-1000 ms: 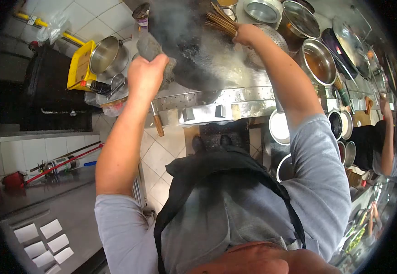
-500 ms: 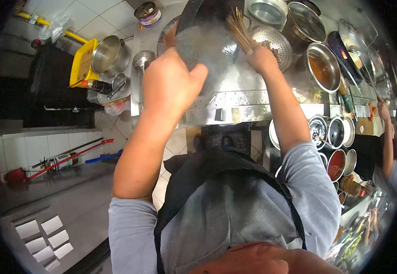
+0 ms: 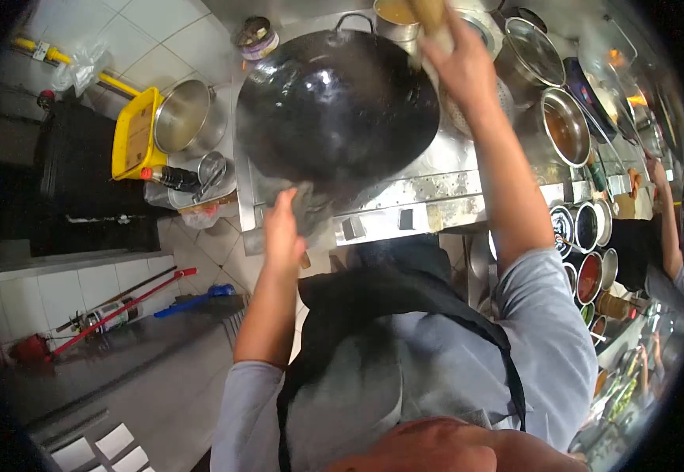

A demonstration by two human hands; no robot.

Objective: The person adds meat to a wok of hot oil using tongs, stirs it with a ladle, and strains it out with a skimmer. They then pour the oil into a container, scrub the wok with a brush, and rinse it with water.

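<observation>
A big black wok (image 3: 334, 102) sits flat on the steel stove, wet and shiny inside. My left hand (image 3: 283, 228) grips a grey cloth (image 3: 310, 208) wrapped at the wok's near rim. My right hand (image 3: 460, 67) is raised past the wok's far right edge, closed on the handle of a bamboo brush (image 3: 428, 12); the bristles are out of view at the top of the frame.
Steel pots, lids and a perforated strainer (image 3: 499, 98) crowd the counter to the right, with a bowl of brown liquid (image 3: 566, 126). Sauce tubs (image 3: 586, 252) line the lower right. A yellow crate (image 3: 133, 134) and a pot stand left. Another person (image 3: 660, 236) works at far right.
The wok has come down from its tilted, lifted position to lie flat on the stove. My left hand dropped to its near rim. My right hand lifted the brush up and away.
</observation>
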